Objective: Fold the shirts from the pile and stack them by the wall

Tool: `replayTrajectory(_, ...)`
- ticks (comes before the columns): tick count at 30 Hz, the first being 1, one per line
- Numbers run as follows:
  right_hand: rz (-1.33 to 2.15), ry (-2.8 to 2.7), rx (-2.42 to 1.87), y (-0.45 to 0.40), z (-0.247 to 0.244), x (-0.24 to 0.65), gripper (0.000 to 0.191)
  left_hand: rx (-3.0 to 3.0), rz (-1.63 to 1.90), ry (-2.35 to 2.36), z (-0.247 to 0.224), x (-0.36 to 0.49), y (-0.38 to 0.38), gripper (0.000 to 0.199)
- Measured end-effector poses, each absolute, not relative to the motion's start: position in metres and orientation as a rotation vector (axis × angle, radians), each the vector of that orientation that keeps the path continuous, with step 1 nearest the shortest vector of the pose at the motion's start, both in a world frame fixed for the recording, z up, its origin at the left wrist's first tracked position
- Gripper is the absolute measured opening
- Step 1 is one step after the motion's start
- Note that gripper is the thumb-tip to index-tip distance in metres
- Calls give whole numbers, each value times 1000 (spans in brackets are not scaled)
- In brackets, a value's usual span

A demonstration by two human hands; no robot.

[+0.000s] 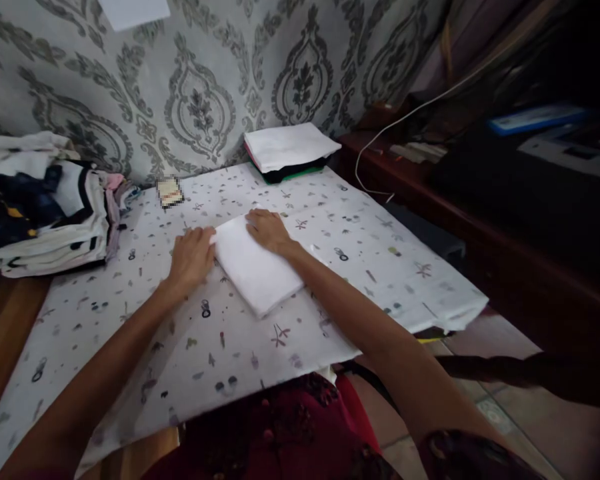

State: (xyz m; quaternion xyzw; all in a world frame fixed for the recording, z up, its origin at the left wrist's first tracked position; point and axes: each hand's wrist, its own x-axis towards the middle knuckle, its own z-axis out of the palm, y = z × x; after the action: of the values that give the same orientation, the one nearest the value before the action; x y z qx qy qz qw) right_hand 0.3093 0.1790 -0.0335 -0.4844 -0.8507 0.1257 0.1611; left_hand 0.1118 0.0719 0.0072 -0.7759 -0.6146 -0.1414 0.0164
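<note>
A white folded cloth (257,273) lies on the patterned white sheet (180,373) that covers the table. My left hand (191,259) is at the cloth's far left corner, its fingers closed on the edge; a bit of white shows at the fingertips. Across the cloth's far right side, my right hand (271,232) rests palm down with its fingers stretched out. Part of the cloth's right edge is hidden under my right hand and forearm.
A neat stack of folded clothes (293,148), white on top, stands at the back by the patterned wall (200,100). To the left is a taller clothes pile (45,207). A small blurred card (170,192) lies near it. A white cable (405,121) hangs over dark furniture (520,267) at right.
</note>
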Motion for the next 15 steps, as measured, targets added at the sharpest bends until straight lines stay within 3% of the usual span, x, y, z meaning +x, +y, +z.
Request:
replayTrajectory(2,347,-2440,-1371,179,-34,309,34,-2697,-429,-1703,10,132,33,35)
replayTrajectory(6,330,-2451,-1348,179,-34,310,34,-3109,-68,-1427,8,165,-33,34)
replayTrajectory(11,327,-2438,-1341,179,-36,310,34,-2902,255,-1631,6,187,-52,41)
replayTrajectory(15,326,-2415,-1336,182,-39,309,32,-2779,220,-1817,-1,198,-52,36)
